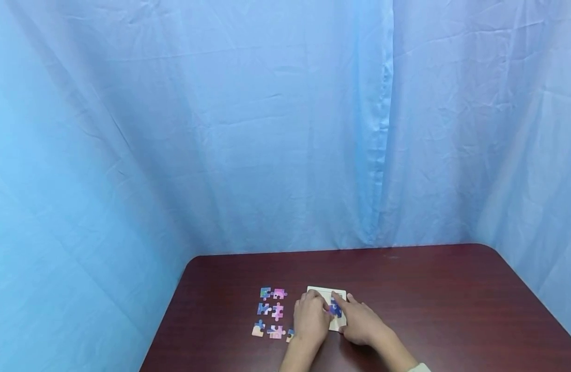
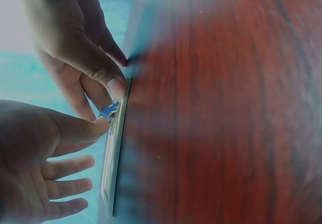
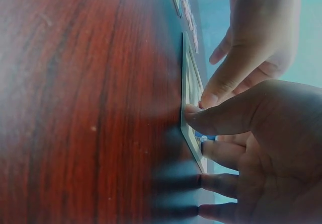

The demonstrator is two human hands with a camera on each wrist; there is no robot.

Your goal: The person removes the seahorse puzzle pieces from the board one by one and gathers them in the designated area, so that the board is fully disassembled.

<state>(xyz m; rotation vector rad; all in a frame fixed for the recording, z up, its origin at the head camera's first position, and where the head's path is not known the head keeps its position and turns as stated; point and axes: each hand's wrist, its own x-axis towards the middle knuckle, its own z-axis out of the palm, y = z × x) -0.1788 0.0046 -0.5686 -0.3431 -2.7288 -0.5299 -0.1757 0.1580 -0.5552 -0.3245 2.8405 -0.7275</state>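
Over a small pale puzzle tray [image 1: 335,325], my left hand [image 1: 310,319] pinches a jigsaw piece, mostly hidden by its fingers. A dark blue picture piece [image 1: 336,309] shows in the tray between the two hands. From the right side, my right hand [image 1: 362,322] touches the tray, its index finger extended over it and its thumb at the near edge. In the left wrist view, a blue and white piece [image 2: 108,110] is at my left thumb tip. The right wrist view shows my right thumb [image 3: 193,112] against the tray's edge.
Left of the tray, several loose jigsaw pieces lie in rough rows, among them a pink one [image 1: 279,294] and a blue one [image 1: 263,309]. Another piece [image 1: 290,335] is partly covered by my left wrist. Blue curtains [image 1: 276,155] surround the dark red wooden table [image 1: 429,294].
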